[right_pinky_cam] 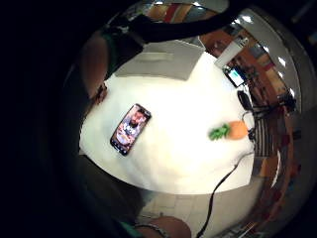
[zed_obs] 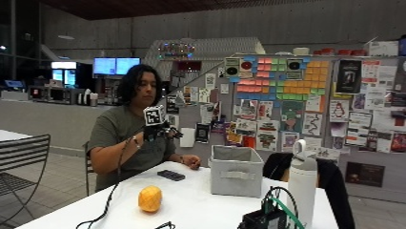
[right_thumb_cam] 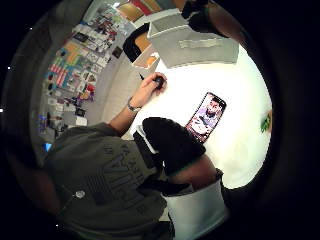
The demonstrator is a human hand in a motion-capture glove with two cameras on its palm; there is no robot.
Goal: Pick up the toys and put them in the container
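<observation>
An orange carrot toy (zed_obs: 150, 198) with green leaves lies on the white table (zed_obs: 197, 205), near the front edge; it also shows in the little finger side view as the carrot toy (right_pinky_cam: 233, 130). A grey fabric container (zed_obs: 236, 176) stands open at the table's middle, farther back. My gloved right hand (zed_obs: 155, 131) is raised at chest height, well above the table and apart from both, with nothing in it. From the palm, the container (right_pinky_cam: 163, 59) and the carrot lie far below.
A phone (zed_obs: 171, 175) lies face up between the person and the container. The bare left hand (zed_obs: 190, 164) rests on the table by it. A white bottle (zed_obs: 302, 186) and a black device (zed_obs: 266, 217) stand at the front right. A cable (zed_obs: 114, 191) hangs from the glove.
</observation>
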